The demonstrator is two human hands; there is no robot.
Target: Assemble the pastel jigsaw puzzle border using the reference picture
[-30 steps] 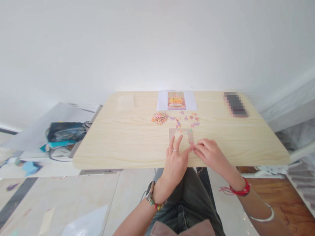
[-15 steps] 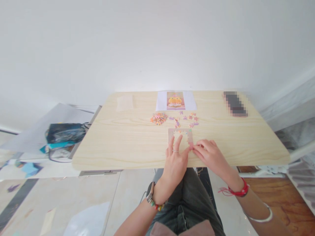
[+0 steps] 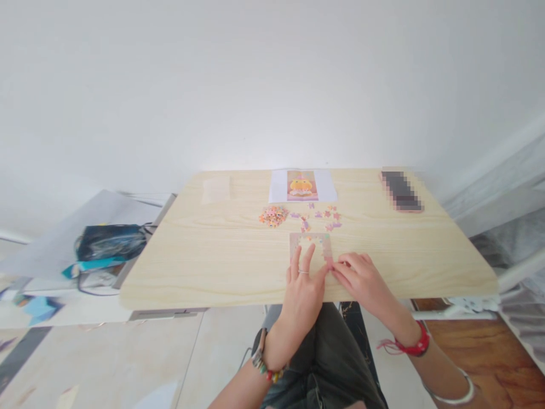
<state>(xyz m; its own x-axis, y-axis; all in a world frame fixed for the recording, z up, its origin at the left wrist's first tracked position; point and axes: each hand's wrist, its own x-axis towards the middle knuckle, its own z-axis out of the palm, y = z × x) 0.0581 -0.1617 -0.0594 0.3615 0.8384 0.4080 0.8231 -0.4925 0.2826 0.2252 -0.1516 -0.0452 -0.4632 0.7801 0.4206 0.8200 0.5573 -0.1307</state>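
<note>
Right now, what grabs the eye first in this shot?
Two bare hands meet at the table's near edge: the left hand lies flat on a small puzzle frame, the right hand pinches at its right border. Beyond the frame, loose puzzle pieces lie scattered beside a bright orange pile of pieces. A reference picture of a yellow figure lies at the far edge.

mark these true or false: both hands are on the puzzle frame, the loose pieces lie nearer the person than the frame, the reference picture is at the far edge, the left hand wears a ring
1. Both the left hand and right hand rest at the puzzle frame: true.
2. The loose pieces lie nearer the person than the frame: false, they lie beyond it.
3. The reference picture lies at the table's far edge: true.
4. The left hand wears a ring: true.
5. The orange piece pile sits right of the frame: false, left.
</note>
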